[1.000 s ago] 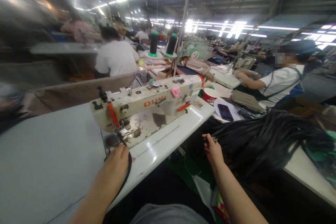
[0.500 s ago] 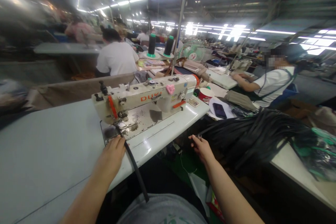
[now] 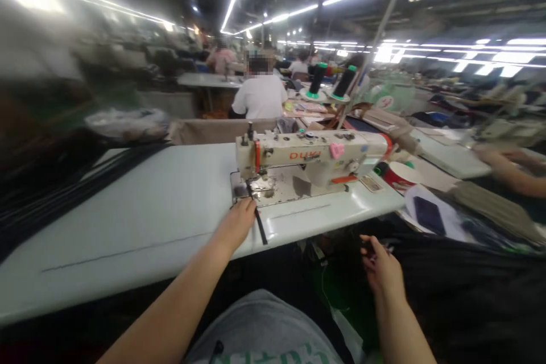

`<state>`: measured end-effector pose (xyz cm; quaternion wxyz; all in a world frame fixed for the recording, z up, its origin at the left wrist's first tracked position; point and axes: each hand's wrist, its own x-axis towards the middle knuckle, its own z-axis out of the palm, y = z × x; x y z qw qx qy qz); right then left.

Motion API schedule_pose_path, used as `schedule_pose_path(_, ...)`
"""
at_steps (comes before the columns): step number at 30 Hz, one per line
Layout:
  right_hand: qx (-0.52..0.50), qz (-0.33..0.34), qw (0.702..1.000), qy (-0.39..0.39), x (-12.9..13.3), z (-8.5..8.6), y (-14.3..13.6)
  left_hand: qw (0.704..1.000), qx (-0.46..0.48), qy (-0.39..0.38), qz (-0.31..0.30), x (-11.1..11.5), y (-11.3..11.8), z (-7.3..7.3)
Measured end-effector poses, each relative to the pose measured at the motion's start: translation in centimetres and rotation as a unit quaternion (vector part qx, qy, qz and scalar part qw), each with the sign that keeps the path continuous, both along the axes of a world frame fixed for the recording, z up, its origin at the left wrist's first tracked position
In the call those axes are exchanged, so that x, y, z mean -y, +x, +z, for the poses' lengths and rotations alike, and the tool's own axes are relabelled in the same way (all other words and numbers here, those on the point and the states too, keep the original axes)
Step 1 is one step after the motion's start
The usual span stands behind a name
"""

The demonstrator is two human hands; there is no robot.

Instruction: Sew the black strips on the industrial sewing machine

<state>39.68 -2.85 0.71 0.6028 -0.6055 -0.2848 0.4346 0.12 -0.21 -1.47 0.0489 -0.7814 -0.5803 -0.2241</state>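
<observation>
A white sewing machine [image 3: 315, 156] with orange lettering stands on the pale table [image 3: 179, 199]. Under its needle end runs a narrow black strip [image 3: 260, 227], whose near end lies at the table's front edge. My left hand [image 3: 242, 219] rests on the table just in front of the needle, its fingers together and pressed on the strip. Past the table edge, right of the machine, my right hand [image 3: 377, 259] hangs with curled fingers; something small and metallic shows at them, too blurred to name.
Black strips lie heaped at the left [image 3: 85, 187], and a dark bundle [image 3: 473, 290] is at the right. A phone [image 3: 429, 215] lies on white paper. Two thread cones [image 3: 343, 83] stand behind the machine. Another person's arms [image 3: 516, 168] show at right; a person in white [image 3: 261, 94] sits ahead.
The view has swung left, bringing in the left heap of strips. The black strip's near end has moved from my lap to the table edge. My left hand remains on the strip.
</observation>
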Motion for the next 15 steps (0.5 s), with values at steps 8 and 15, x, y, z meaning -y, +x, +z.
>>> schedule_pose_path(8, 0.178, -0.012, 0.984, -0.026, -0.4, 2.0, -2.1, 0.999, -0.008, -0.035, 0.011, 0.2, 0.4, 1.3)
schedule_pose_path(15, 0.302, 0.147, 0.942, 0.011, -1.6, 3.8, -7.1, 0.999, -0.010, -0.037, 0.004, 0.5, 0.4, 1.9)
